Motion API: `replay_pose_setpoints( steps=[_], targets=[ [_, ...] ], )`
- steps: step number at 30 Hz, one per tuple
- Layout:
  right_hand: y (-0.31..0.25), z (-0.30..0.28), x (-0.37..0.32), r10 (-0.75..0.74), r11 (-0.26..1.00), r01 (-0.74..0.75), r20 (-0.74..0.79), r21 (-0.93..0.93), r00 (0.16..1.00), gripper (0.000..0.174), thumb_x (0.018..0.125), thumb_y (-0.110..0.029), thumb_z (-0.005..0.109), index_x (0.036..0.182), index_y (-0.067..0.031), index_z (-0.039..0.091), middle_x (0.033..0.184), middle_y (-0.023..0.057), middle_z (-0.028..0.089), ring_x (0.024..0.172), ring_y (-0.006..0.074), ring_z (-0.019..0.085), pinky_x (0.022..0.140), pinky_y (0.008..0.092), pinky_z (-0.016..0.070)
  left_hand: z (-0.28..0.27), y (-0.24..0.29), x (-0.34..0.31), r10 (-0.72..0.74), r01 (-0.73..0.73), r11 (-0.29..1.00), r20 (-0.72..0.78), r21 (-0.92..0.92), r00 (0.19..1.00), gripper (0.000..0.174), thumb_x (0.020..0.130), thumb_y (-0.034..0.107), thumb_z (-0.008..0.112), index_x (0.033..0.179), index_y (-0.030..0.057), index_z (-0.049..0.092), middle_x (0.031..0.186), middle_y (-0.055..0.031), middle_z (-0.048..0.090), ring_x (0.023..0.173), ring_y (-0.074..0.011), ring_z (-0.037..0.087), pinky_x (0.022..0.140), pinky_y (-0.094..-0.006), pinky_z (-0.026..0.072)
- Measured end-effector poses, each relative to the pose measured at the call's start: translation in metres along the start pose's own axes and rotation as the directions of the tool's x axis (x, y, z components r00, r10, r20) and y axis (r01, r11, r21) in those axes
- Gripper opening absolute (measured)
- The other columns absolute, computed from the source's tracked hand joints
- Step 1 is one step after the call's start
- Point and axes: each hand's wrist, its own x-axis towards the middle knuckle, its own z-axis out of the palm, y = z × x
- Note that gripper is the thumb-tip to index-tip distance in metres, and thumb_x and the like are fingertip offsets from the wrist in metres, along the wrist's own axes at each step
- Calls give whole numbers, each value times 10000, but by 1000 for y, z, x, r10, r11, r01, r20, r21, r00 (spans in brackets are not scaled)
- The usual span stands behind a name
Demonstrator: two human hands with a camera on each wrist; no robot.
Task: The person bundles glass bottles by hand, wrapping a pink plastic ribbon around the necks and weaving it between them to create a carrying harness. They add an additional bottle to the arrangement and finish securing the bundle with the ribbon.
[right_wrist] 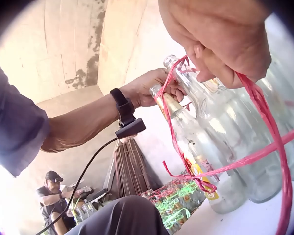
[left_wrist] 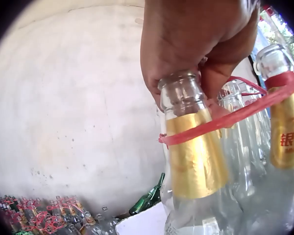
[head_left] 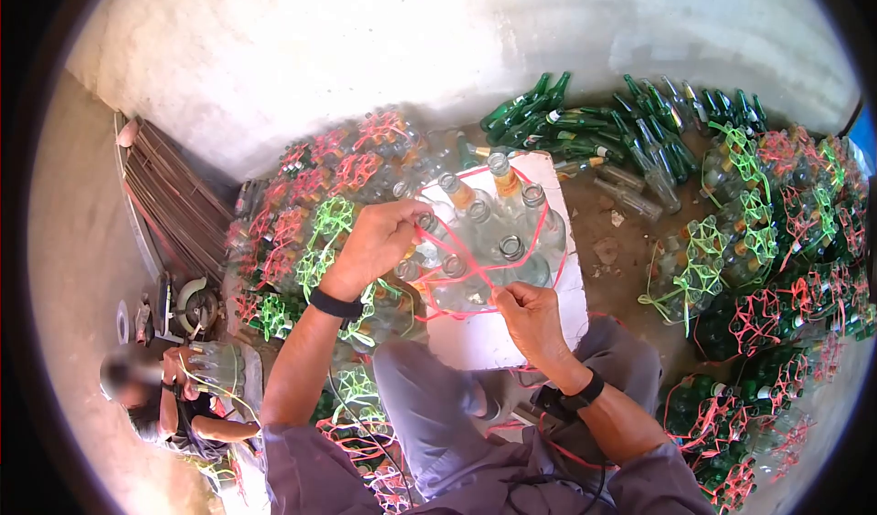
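Observation:
A cluster of clear glass bottles (head_left: pixel 512 249) stands upright on a white board (head_left: pixel 466 343), some with gold neck labels (left_wrist: pixel 197 164). Red plastic string (head_left: pixel 468 257) loops around the cluster and crosses over it between both hands. The left hand (head_left: pixel 376 241) is at the bottle necks on the left side, fingers curled on the string; its fingertips are partly hidden behind a bottle neck (left_wrist: pixel 182 98) in the left wrist view. At the near side, the right hand (head_left: pixel 534 323) pinches the string between thumb and forefinger, and a length hangs below it in the right wrist view.
Tied bundles of bottles with red and green string (head_left: pixel 329 232) crowd the left, and more bundles (head_left: pixel 767 250) the right. Loose green bottles (head_left: pixel 530 118) lie against the back wall. Another person (head_left: pixel 174 396) sits at lower left, near a stack of long thin strips (head_left: pixel 174 195).

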Motion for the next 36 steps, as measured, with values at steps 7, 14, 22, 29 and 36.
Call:
replay_pose_setpoints(
  steps=[7,14,22,29,36],
  targets=[
    [1,2,-1,-19,998,18,-10,-62,1000,296,986,-121,628,742,47,636,589,-66,409,581,27,349,497,283,297,9,-5,-11,81,-81,996,3,-35,997,417,871,-42,540,1260,11,681,930,-53,661,887,-111,608,822,-298,511],
    [10,1,1,19,998,-20,-16,-57,1000,304,983,-132,626,744,55,645,570,-50,434,567,29,367,487,287,313,10,-15,-8,-6,7,998,18,-64,1000,463,848,-76,550,1290,6,661,1016,-61,672,862,-121,595,829,-294,498],
    [13,-1,1,17,995,-20,-28,-97,999,324,988,-128,623,719,54,623,551,-31,447,555,40,383,478,297,323,15,5,-8,82,-84,996,-67,-17,994,437,819,-27,747,1244,56,689,1116,-83,687,1030,-173,636,883,-328,512],
    [26,0,0,-26,993,19,-60,-115,998,366,987,-126,626,674,48,548,540,-17,434,548,44,381,469,304,321,17,11,-7,373,-341,920,-165,194,913,289,758,-103,742,1011,34,716,1031,-89,660,957,-250,667,835,-362,534],
    [18,-4,0,0,998,-3,-54,-63,999,332,987,-135,626,721,63,612,558,-12,467,572,39,400,498,298,352,15,11,9,398,-387,890,2,242,917,172,781,-90,701,911,21,718,927,-104,678,859,-291,674,751,-379,536]
  ],
)
